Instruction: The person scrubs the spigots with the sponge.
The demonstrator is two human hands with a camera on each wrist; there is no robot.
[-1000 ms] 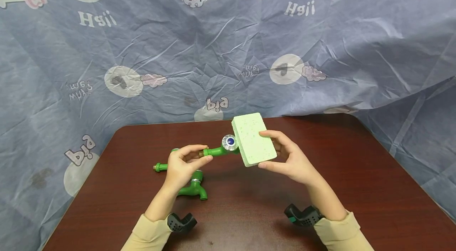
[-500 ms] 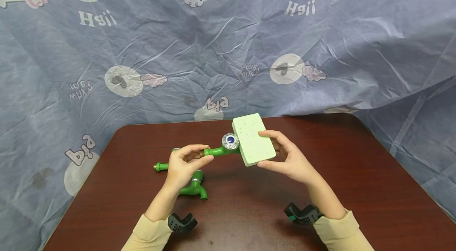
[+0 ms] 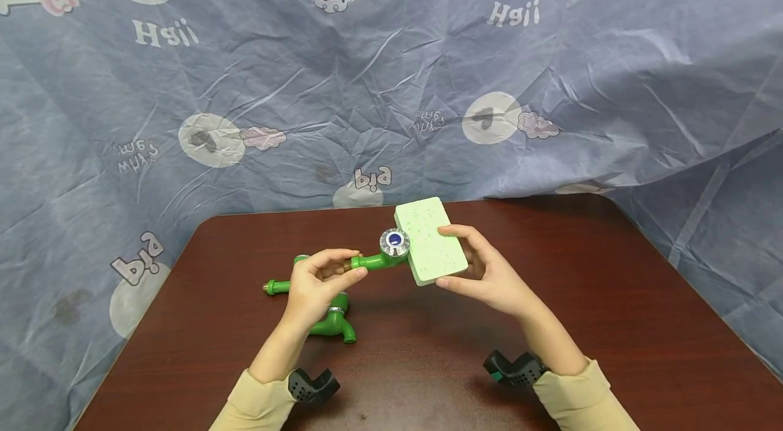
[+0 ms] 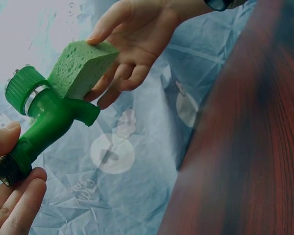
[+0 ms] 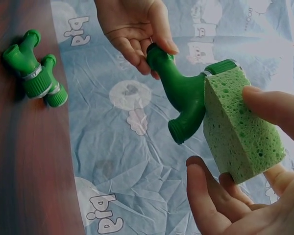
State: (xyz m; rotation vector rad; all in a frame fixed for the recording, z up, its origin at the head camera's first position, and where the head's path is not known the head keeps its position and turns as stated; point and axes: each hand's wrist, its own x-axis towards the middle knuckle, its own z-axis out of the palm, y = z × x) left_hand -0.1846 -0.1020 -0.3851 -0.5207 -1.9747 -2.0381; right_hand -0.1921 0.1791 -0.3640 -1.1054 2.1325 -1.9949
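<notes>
My left hand [image 3: 313, 285] pinches a green faucet [image 4: 51, 120] by its threaded inlet end and holds it above the table. The faucet's round knob, with a blue centre, faces up in the head view. My right hand [image 3: 492, 271] grips a pale green sponge [image 3: 431, 240] between thumb and fingers. One face of the sponge lies against the knob side of the faucet, as the right wrist view shows. The spout points away from the sponge's lower edge in that view.
More green faucets [image 5: 36, 73] lie on the dark red-brown table [image 3: 550, 322], partly hidden behind my left hand in the head view. A blue-grey printed cloth [image 3: 367, 77] hangs behind the table's far edge.
My right hand and the sponge have shifted slightly to the left and tilted a little against the faucet. The left hand and faucet have barely moved.
</notes>
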